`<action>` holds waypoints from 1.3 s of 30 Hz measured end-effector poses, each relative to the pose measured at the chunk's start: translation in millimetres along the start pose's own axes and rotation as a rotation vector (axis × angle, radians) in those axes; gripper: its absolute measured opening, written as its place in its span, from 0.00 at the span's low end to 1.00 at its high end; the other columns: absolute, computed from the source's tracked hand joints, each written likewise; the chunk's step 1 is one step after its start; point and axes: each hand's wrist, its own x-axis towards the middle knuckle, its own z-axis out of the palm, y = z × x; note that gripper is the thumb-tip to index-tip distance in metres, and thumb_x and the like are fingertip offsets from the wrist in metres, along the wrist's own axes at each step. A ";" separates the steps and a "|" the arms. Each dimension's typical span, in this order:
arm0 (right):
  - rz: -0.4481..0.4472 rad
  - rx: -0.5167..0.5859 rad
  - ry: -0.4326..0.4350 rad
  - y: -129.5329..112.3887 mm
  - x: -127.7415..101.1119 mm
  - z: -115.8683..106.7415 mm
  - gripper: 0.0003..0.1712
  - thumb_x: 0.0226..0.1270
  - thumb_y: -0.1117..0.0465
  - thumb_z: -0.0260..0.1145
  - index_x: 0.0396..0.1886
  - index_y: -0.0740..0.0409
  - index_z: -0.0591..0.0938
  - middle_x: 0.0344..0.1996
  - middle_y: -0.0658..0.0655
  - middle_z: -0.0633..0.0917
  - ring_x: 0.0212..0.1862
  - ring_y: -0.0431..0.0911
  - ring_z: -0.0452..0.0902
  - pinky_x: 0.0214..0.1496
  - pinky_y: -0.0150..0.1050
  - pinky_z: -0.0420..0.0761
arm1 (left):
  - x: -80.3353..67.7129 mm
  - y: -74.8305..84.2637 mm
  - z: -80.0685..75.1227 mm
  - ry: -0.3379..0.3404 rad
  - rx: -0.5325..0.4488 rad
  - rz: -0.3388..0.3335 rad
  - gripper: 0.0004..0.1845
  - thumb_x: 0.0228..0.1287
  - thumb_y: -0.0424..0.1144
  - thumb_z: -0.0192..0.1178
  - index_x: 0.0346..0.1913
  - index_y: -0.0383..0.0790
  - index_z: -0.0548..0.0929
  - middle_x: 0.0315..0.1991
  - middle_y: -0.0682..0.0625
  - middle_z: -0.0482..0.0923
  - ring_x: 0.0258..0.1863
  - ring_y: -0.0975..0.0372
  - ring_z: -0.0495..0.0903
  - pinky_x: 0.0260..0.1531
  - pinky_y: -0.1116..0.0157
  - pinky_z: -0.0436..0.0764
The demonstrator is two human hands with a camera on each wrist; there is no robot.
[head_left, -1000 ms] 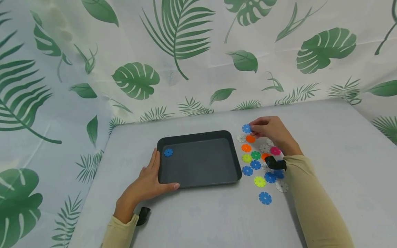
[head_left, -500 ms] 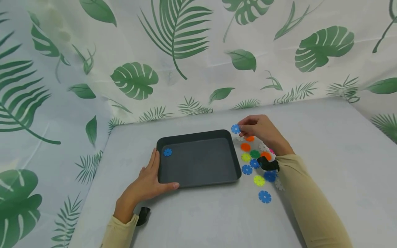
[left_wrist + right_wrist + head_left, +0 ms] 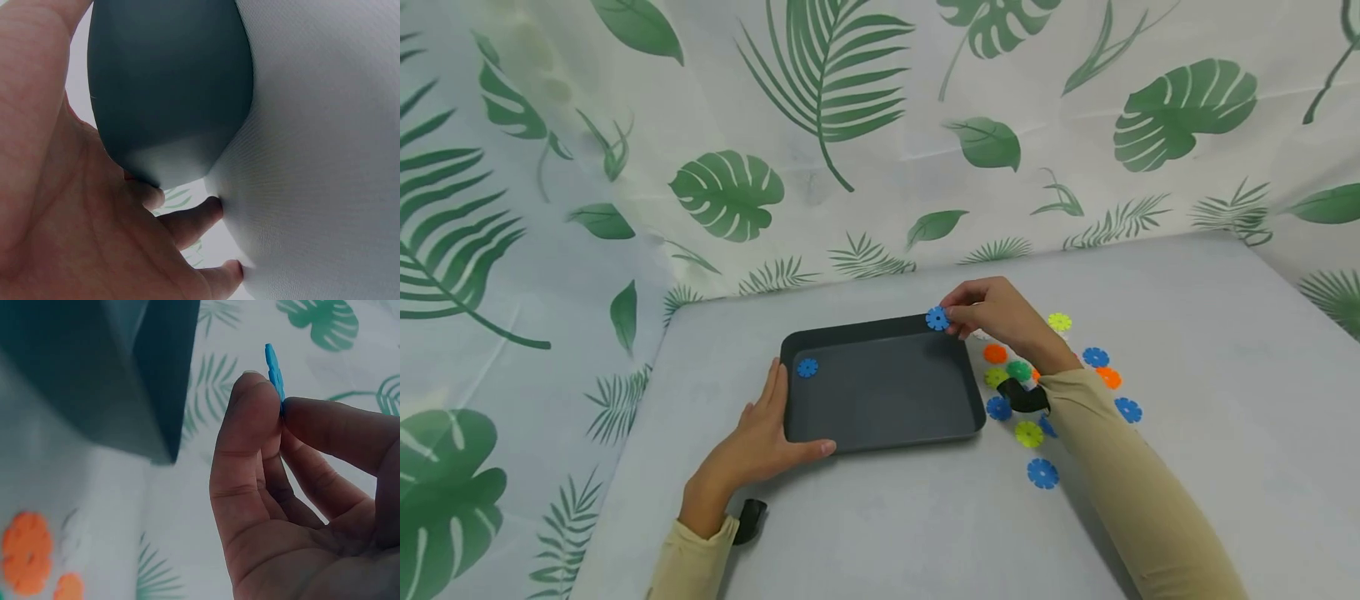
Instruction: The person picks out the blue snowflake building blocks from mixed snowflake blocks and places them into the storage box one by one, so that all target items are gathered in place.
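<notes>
Over the far right corner of the dark tray (image 3: 880,433), at about one o'clock from its middle, the right hand (image 3: 1000,315) pinches a blue disc (image 3: 937,318) between thumb and fingertips; the right wrist view shows that disc edge-on, squeezed between thumb and forefinger, with the tray's corner just beside it. The disc is in the air, not yet set down. One blue disc in the tray (image 3: 807,367) already lies at the tray's ten o'clock corner, so by my reckoning the work is only begun: one piece in, one on its way, and many left. The loose discs (image 3: 1028,433) lie scattered on the grey table (image 3: 1225,417) at three o'clock from the tray, in blue, orange, green and yellow.

The left hand (image 3: 752,446) lies spread against the tray's near left corner, fingers straight along its side and thumb along the near rim.

Several discs are hidden under the right forearm, so their count cannot be told. The left wrist view shows little more than palm, tray wall and cloth.
</notes>
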 end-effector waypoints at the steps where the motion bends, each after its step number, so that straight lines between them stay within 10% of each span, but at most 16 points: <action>1: -0.003 -0.006 -0.006 -2.3 1.9 2.4 0.13 0.80 0.63 0.66 0.52 0.70 0.87 0.38 0.65 0.89 0.41 0.60 0.87 0.50 0.48 0.88 | 0.1 -0.5 0.1 -0.001 0.001 0.000 0.75 0.63 0.69 0.71 0.85 0.34 0.26 0.86 0.43 0.17 0.85 0.43 0.33 0.76 0.30 0.38; 39: -0.198 0.001 -0.234 -38.0 46.6 104.7 0.08 0.75 0.69 0.67 0.45 0.67 0.90 0.29 0.57 0.88 0.34 0.53 0.85 0.39 0.43 0.86 | 0.8 1.6 -1.8 0.004 0.003 -0.018 0.74 0.63 0.69 0.70 0.85 0.34 0.28 0.87 0.43 0.19 0.85 0.43 0.34 0.75 0.29 0.39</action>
